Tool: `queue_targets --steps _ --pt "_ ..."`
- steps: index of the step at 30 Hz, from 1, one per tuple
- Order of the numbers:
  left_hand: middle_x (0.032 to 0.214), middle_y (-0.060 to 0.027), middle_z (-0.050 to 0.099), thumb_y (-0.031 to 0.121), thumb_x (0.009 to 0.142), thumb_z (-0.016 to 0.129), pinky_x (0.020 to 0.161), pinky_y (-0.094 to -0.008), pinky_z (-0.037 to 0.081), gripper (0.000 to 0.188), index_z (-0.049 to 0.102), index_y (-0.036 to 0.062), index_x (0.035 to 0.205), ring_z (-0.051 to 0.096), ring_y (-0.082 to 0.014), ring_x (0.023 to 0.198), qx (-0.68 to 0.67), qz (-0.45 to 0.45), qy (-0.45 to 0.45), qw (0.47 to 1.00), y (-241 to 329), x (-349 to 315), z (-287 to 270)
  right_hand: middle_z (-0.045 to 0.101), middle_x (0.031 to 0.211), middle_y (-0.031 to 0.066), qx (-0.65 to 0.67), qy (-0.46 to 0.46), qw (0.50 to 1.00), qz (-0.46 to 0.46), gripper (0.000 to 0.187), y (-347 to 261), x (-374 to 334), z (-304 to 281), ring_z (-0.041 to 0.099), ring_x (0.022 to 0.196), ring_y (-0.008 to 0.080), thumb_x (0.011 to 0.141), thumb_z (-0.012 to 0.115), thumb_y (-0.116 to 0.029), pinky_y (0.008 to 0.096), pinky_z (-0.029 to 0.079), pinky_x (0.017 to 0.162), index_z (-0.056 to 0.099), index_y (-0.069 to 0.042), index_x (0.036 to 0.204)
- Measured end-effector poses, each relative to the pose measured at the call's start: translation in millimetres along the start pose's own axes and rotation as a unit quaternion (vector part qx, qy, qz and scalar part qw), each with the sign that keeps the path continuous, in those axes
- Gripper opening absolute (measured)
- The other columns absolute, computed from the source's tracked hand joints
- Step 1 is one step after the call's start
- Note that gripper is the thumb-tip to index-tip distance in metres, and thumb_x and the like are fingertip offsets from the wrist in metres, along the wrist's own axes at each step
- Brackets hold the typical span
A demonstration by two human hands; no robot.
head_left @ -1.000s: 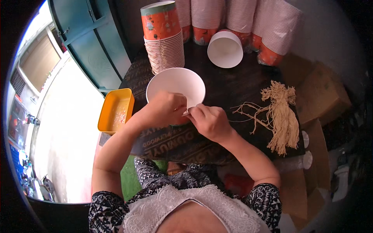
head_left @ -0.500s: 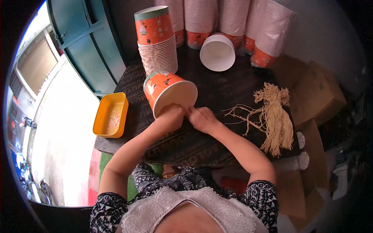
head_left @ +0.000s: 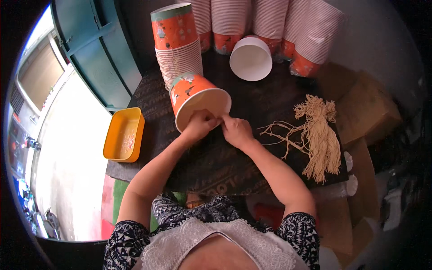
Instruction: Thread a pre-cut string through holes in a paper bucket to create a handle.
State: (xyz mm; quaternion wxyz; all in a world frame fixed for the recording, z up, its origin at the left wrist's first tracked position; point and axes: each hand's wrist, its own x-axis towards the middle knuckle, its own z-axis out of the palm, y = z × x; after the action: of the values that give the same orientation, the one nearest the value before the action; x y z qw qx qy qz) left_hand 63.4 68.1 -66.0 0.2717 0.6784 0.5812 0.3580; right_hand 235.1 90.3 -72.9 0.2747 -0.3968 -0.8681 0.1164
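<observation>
An orange paper bucket with a green band at its base lies tilted on its side, its white mouth facing me. Into that mouth reaches my left hand, its fingers curled close to the right part of the rim. My right hand is closed outside, with its fingertips pressed at the same stretch of rim, almost meeting the left fingers. Whatever lies between the fingertips is too small to make out. To the right rests a bundle of cream cotton cords, with several loose strands trailing toward my right hand.
Behind the bucket rises a stack of paper buckets; another bucket lies with its mouth toward me. Plastic-wrapped stacks line the back. A yellow tray stands at the dark table's left edge, cardboard boxes at right.
The bucket has shifted slightly right and away from me, both hands moving with it. My left fingers, bunched at the rim before, show more clearly curled inside the mouth.
</observation>
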Motion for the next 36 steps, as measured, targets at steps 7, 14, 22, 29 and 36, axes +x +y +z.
queue_targets --steps 7,14,22,29,36 --pt "0.071 -0.015 0.059 0.008 0.074 0.059 0.063 -0.0339 0.045 0.013 0.058 -0.0047 0.072 0.058 -0.0213 0.07 -0.041 0.113 0.064 0.991 -2 -9 11 0.062 0.073 0.0194 0.035 0.023 0.999 -0.03 0.012 6 3 6 0.061 0.071 0.04 0.083 0.054 -0.015 0.0514 0.047 0.06 0.057 -0.01 0.093" --pt "0.072 -0.0143 0.06 0.005 0.073 0.056 0.063 -0.0328 0.047 0.011 0.058 -0.0054 0.077 0.059 -0.0215 0.07 -0.058 0.07 0.037 0.995 13 -23 -6 0.062 0.074 0.0182 0.055 -0.014 0.998 -0.025 0.011 0 10 5 0.061 0.072 0.0392 0.08 0.054 -0.016 0.05 0.047 0.061 0.058 -0.009 0.088" --pt "0.067 -0.0089 0.058 0.006 0.074 0.056 0.056 -0.0298 0.046 0.011 0.06 -0.0038 0.078 0.056 -0.0155 0.062 -0.095 0.056 0.049 0.993 -14 -20 -3 0.062 0.073 0.017 0.064 -0.04 0.995 -0.064 0.014 3 14 9 0.061 0.073 0.0379 0.079 0.054 -0.015 0.0488 0.048 0.062 0.059 -0.009 0.09" --pt "0.067 -0.0007 0.058 0.017 0.083 0.063 0.048 -0.0224 0.041 0.016 0.066 0.0012 0.082 0.051 -0.0076 0.057 -0.238 -0.09 -0.001 0.967 7 -16 -14 0.061 0.073 0.0199 0.093 -0.005 0.991 -0.094 0.013 15 21 19 0.06 0.071 0.0409 0.077 0.054 -0.013 0.0517 0.046 0.059 0.056 -0.007 0.089" --pt "0.063 -0.0027 0.057 0.018 0.085 0.059 0.044 -0.0242 0.041 0.02 0.064 -0.0008 0.08 0.052 -0.0104 0.051 -0.204 -0.117 -0.009 0.972 8 -7 -12 0.062 0.073 0.0197 0.03 -0.021 0.998 -0.059 0.026 7 23 8 0.062 0.067 0.0375 0.079 0.054 -0.013 0.0504 0.048 0.059 0.053 -0.006 0.104"
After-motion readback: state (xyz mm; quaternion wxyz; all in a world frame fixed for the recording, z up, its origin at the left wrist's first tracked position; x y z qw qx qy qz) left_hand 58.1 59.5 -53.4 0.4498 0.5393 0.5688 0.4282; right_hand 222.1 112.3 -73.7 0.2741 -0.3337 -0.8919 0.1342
